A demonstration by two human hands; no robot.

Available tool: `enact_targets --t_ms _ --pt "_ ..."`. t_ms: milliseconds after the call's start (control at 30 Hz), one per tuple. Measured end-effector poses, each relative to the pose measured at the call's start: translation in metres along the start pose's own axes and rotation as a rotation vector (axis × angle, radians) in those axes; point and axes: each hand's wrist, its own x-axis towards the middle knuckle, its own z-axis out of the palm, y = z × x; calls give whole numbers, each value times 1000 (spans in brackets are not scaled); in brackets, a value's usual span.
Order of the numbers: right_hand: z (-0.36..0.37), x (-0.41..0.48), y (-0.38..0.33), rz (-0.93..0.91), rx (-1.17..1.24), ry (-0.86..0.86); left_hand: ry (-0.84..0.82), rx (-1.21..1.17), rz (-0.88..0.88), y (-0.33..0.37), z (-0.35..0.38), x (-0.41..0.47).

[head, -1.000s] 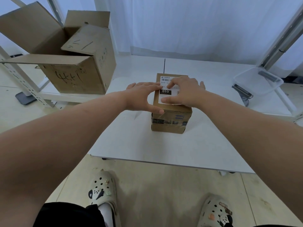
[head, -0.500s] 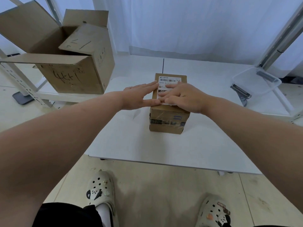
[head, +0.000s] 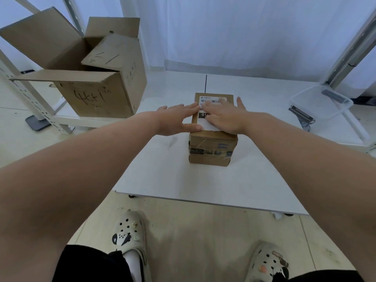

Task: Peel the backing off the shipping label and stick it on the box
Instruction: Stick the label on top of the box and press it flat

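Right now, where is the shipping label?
In the head view the label lies flat on top of the small box at the table's centre, with the left hand at its left edge and the right hand pressed over its right side.

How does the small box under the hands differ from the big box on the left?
The small box is shut and taped around its side; the big box stands with its flaps open. The small box carries a white label on top, pressed flat by the left hand and right hand; the big box bears black handwriting on its front and nobody touches it. The small box sits on the white table, the big box on a low shelf. Both are brown cardboard.
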Motion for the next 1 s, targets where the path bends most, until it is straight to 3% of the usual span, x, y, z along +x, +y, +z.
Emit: enact_targets --t_ms 200,367,500,567,700,867,1000 --pt "-8 -36 3 -174 8 -61 0 71 -28 4 -2 1" --pt "-10 -42 11 -91 375 115 29 174 12 6 1 -1" --pt "-9 -42 31 9 578 -128 198 244 53 10 4 1" --pt "-11 -40 36 4 626 -169 234 234 82 16 7 4" --pt "-6 -38 42 -30 557 -179 87 161 146 34 18 8" --pt "2 -35 46 -55 507 -144 67 167 328 33 19 0" --pt "0 -35 48 -28 555 -108 65 223 335 21 15 -4"
